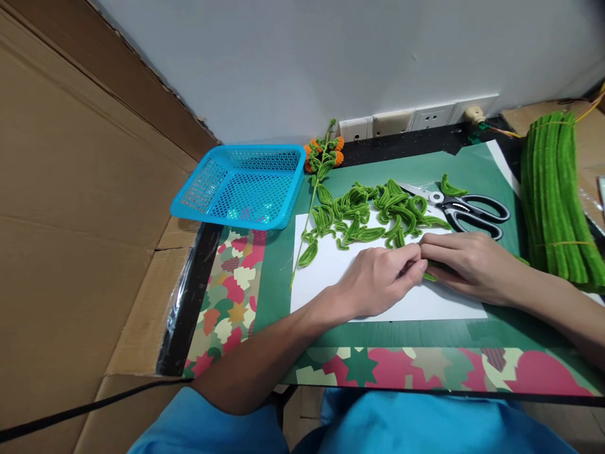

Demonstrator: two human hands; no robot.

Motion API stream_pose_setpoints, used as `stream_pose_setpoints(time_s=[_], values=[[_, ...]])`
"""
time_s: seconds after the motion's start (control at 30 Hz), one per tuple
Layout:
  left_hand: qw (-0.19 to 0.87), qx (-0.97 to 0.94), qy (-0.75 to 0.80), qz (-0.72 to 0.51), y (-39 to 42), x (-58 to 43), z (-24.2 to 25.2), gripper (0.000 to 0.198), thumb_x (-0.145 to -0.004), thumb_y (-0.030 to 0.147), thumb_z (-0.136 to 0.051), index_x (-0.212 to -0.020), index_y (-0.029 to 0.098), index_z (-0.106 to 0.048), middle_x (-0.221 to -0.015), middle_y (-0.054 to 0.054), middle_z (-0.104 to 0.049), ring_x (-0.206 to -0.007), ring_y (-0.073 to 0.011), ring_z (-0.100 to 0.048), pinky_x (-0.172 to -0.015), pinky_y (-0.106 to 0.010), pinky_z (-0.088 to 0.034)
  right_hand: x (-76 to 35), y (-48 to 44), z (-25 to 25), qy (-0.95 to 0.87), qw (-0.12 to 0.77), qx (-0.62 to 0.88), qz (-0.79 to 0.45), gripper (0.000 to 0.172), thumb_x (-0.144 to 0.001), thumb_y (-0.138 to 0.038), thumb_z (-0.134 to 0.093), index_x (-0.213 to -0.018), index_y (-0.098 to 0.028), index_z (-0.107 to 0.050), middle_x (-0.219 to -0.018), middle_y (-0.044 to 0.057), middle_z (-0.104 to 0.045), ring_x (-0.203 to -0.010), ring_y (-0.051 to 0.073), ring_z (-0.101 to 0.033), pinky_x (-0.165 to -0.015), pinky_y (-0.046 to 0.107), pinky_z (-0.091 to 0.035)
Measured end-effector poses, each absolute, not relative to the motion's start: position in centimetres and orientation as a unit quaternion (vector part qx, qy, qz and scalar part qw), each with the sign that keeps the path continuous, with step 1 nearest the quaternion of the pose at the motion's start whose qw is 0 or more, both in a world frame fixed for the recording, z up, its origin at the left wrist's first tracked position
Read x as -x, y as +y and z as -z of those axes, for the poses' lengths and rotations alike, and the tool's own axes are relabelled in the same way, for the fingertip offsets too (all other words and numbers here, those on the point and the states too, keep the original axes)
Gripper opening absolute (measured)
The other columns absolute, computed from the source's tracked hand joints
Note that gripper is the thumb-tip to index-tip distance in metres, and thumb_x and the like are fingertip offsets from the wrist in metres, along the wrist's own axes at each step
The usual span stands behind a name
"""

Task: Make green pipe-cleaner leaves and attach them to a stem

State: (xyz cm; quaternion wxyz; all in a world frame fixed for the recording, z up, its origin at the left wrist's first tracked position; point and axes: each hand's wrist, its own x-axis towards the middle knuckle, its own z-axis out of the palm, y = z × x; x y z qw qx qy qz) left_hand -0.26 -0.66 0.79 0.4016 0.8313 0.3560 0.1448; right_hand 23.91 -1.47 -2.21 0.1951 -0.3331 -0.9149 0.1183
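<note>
A green fuzzy piece (429, 277) sits on the white paper (321, 277), mostly hidden by fingers. The left hand (378, 280) and right hand (466, 265) both pinch it, fingertips touching. Just behind lie green leaves (373, 214) and scissors (466, 208) on the desk (496, 328).

Both forearms angle inward; left hand (378, 280) and right hand (466, 265) lie palm-down, their curled fingertips pinched together where they meet.
</note>
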Motion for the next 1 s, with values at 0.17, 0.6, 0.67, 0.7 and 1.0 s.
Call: stream_pose_setpoints(time_s=[0.17,0.6,0.67,0.7,1.0], values=[[0.414,-0.826,0.348,-0.158,-0.66,0.27,-0.79,0.032,-0.111,0.04,-0.046,-0.085,0.022,-0.049,-0.068,0.005,-0.05,-0.062,-0.0122,-0.045,-0.061,-0.028,-0.03,-23.83,-1.47,2.06,-0.915,0.199,0.33,-0.119,0.023,-0.112,-0.028,-0.044,-0.1,-0.021,-0.063,-0.086,0.005,-0.063,-0.069,0.018,-0.056,-0.062,0.031,-0.036],[0.411,-0.829,0.352,-0.145,-0.65,0.26,-0.7,0.033,-0.112,0.042,-0.045,-0.087,0.021,-0.053,-0.072,0.003,-0.056,-0.066,-0.0138,-0.052,-0.064,-0.026,-0.035,-23.81,-1.54,1.65,-0.914,0.195,0.331,-0.127,0.023,-0.112,-0.027,-0.044,-0.098,-0.021,-0.061,-0.083,0.004,-0.064,-0.068,0.017,-0.056,-0.061,0.03,-0.034],[0.412,-0.829,0.349,-0.145,-0.63,0.26,-0.72,0.033,-0.112,0.042,-0.045,-0.087,0.021,-0.053,-0.072,0.003,-0.056,-0.066,-0.0139,-0.053,-0.064,-0.026,-0.035,-23.87,-1.55,1.71,-0.914,0.196,0.332,-0.129,0.022,-0.112,-0.027,-0.044,-0.098,-0.021,-0.061,-0.083,0.004,-0.064,-0.068,0.017,-0.056,-0.062,0.03,-0.034],[0.414,-0.829,0.347,-0.147,-0.62,0.26,-0.73,0.033,-0.112,0.042,-0.045,-0.087,0.022,-0.052,-0.071,0.003,-0.056,-0.066,-0.0139,-0.052,-0.064,-0.026,-0.035,-23.88,-1.55,1.74,-0.913,0.197,0.332,-0.129,0.022,-0.112,-0.028,-0.045,-0.098,-0.021,-0.061,-0.083,0.004,-0.064,-0.068,0.017,-0.056,-0.062,0.03,-0.035],[0.421,-0.825,0.348,-0.146,-0.66,0.26,-0.75,0.032,-0.111,0.042,-0.045,-0.087,0.022,-0.052,-0.071,0.004,-0.055,-0.066,-0.014,-0.052,-0.064,-0.027,-0.035,-23.96,-1.53,1.82,-0.916,0.196,0.328,-0.122,0.022,-0.112,-0.027,-0.045,-0.097,-0.021,-0.06,-0.083,0.003,-0.062,-0.068,0.017,-0.054,-0.062,0.03,-0.034]])
